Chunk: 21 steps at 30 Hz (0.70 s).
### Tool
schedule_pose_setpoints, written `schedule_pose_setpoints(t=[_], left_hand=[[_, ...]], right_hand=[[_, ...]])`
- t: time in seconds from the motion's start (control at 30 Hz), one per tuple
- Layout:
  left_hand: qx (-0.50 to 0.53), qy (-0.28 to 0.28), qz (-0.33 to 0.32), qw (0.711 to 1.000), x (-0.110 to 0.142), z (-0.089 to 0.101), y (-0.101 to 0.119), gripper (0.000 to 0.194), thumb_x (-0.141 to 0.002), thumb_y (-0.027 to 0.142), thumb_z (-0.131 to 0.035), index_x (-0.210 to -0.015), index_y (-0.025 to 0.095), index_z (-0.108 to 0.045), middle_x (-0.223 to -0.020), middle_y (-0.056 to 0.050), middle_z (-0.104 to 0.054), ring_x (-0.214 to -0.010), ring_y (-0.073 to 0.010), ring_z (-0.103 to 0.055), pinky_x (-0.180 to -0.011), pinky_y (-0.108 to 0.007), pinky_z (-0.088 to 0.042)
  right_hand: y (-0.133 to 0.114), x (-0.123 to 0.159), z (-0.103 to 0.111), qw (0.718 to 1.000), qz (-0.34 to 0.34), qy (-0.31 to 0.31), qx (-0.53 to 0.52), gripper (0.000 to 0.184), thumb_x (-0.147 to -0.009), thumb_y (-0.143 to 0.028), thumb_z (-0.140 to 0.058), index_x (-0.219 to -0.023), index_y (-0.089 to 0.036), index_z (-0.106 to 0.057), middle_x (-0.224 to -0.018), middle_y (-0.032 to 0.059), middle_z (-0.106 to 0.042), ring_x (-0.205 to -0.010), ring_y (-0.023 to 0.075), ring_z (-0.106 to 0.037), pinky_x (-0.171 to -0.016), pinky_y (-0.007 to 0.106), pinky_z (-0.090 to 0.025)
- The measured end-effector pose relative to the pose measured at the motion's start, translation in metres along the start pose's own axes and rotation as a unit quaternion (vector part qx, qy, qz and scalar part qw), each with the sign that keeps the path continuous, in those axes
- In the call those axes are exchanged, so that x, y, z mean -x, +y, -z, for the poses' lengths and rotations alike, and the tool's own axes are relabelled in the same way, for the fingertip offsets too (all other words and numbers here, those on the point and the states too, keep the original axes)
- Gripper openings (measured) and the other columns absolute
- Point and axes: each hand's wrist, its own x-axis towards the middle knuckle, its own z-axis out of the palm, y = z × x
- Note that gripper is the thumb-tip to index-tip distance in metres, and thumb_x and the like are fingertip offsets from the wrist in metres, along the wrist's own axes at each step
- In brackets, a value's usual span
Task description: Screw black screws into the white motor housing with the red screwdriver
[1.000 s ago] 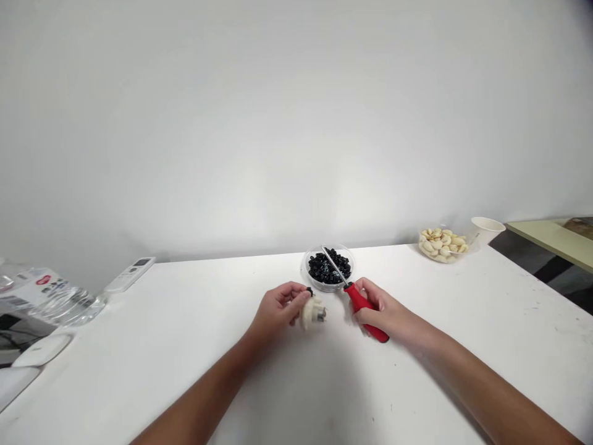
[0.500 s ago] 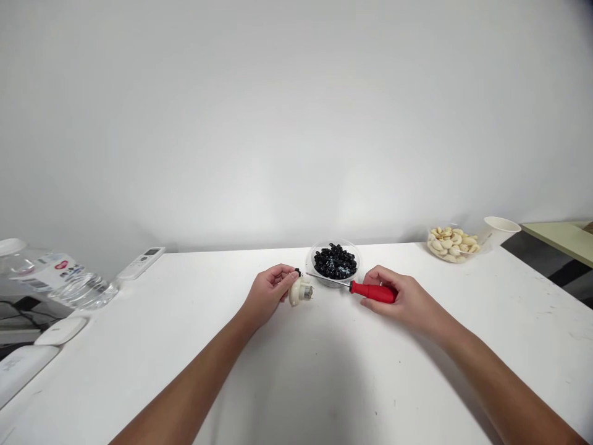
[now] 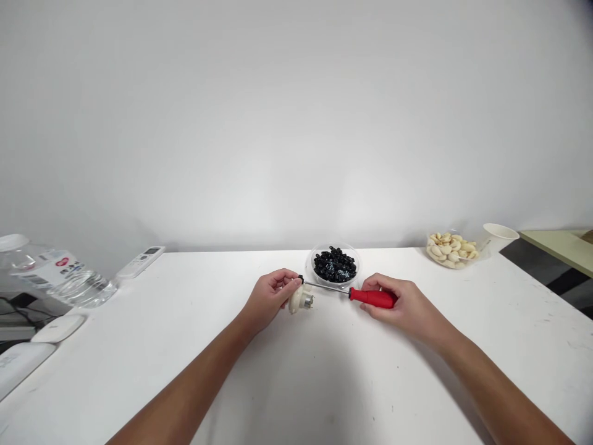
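My left hand (image 3: 269,298) is closed round a small cream-coloured part (image 3: 296,300) with a metal motor end and a tiny black piece on top. My right hand (image 3: 402,304) grips the red handle of a screwdriver (image 3: 373,297). Its thin metal shaft lies almost level and points left, with the tip at the black piece on the cream part. Just behind the shaft stands a clear bowl of small black pieces (image 3: 335,264). Both hands hover low over the white table (image 3: 324,371).
A clear bowl of cream-coloured parts (image 3: 449,248) and a white paper cup (image 3: 499,235) stand at the back right. A white remote (image 3: 141,261), a clear plastic bottle (image 3: 55,279) and white devices (image 3: 58,329) lie at the left. The table's right edge drops to a dark floor.
The screwdriver swung from pointing up over the black bowl to lying level, and its tip has come to the part in my left hand. Both hands shifted slightly farther from me.
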Motion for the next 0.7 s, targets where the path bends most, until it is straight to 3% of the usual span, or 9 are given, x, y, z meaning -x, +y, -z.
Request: schedule_pose_setpoints(t=[0.2, 0.7], left_hand=[[0.010, -0.004, -0.003, 1.000, -0.001, 0.002, -0.006, 0.035, -0.092, 0.051, -0.068, -0.095, 0.016, -0.068, -0.069, 0.002, -0.054, -0.058, -0.0108, -0.045, -0.055, -0.024, -0.036], [0.022, -0.023, -0.001, 1.000, -0.004, 0.005, -0.011, 0.034, -0.092, 0.051, -0.069, -0.097, 0.017, -0.069, -0.071, 0.002, -0.055, -0.059, -0.0120, -0.047, -0.057, -0.024, -0.039]], right_hand=[[-0.005, 0.003, 0.007, 1.000, 0.000, 0.000, -0.020, 0.011, -0.086, -0.026, -0.066, -0.097, -0.025, -0.067, -0.088, -0.0017, -0.067, -0.075, 0.0177, -0.056, -0.065, 0.029, -0.040], [0.009, -0.002, 0.001, 1.000, 0.016, -0.001, -0.019, 0.011, -0.085, -0.028, -0.069, -0.096, -0.025, -0.067, -0.088, -0.0009, -0.068, -0.077, 0.0194, -0.060, -0.066, 0.029, -0.042]])
